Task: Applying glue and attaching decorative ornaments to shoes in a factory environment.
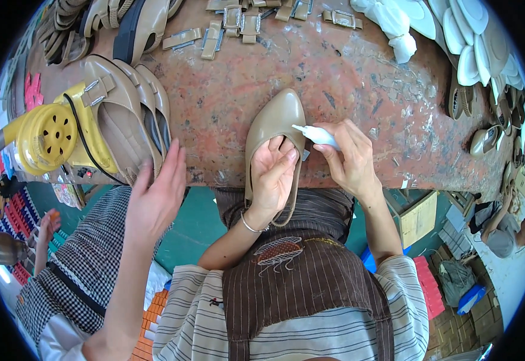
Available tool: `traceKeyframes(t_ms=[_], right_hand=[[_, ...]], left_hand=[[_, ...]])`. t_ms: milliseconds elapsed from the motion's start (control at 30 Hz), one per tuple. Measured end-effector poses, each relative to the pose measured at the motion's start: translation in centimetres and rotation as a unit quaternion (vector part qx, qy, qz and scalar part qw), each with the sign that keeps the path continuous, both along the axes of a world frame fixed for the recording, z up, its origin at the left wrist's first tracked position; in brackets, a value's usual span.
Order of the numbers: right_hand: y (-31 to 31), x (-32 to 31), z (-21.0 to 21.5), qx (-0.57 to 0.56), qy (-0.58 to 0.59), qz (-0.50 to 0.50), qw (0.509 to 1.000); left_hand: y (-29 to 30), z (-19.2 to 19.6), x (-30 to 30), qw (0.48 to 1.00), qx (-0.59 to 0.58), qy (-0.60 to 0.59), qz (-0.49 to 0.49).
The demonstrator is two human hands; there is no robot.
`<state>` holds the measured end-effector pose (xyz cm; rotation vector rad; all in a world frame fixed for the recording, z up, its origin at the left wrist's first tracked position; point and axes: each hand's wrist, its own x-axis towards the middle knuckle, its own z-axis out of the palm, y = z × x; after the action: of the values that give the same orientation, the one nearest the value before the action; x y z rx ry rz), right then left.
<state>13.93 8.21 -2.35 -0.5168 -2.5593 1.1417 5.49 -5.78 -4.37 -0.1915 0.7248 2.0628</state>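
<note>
A beige pointed-toe slingback shoe (pixel 273 114) is upright in front of me at the table's near edge, toe facing away. My left hand (pixel 272 177) reaches into its opening, palm up, fingers under the vamp and thumb bent inward, holding the shoe. Its thin back strap hangs over my wrist. In my right hand (pixel 352 159) is a small white squeeze bottle (pixel 324 137) with a narrow nozzle. The nozzle tip points left at the vamp edge, by the right side of the opening; whether it touches cannot be made out.
To the left, a co-worker's hand (pixel 163 189) rests at several beige shoes (pixel 121 114) beside a yellow lamp-like device (pixel 49 138). Beige bow pieces (pixel 232 21) lie along the far side of the worn red table (pixel 358 90). White shoe-shaped forms (pixel 467 42) are piled far right.
</note>
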Motion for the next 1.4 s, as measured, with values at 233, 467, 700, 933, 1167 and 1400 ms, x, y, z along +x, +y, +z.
traceKeyframes(t_ms=[233,467,700,933,1167,1400], right_hand=[[-0.3,-0.3,0.6,0.042,-0.067,0.023,0.997],[-0.1,-0.9,1.1,0.061,-0.070,0.028,0.995],[-0.1,-1.4,1.7,0.069,-0.097,0.039,0.992],[0.0,-1.7,2.2,0.076,-0.118,0.053,0.989],[0.1,-1.7,2.7,0.083,-0.127,0.055,0.987],[0.1,-2.1,2.9,0.080,-0.133,0.060,0.986]], left_hand=[[0.0,0.0,0.2,1.000,-0.030,-0.005,0.007],[-0.2,-0.3,0.3,0.999,-0.033,0.002,0.000],[-0.2,-0.3,0.3,0.999,-0.040,0.001,0.003],[-0.4,-0.9,0.5,1.000,-0.019,-0.001,0.005],[-0.3,-0.5,0.5,1.000,-0.022,-0.005,0.012],[-0.5,-1.1,0.5,1.000,-0.018,-0.003,0.001]])
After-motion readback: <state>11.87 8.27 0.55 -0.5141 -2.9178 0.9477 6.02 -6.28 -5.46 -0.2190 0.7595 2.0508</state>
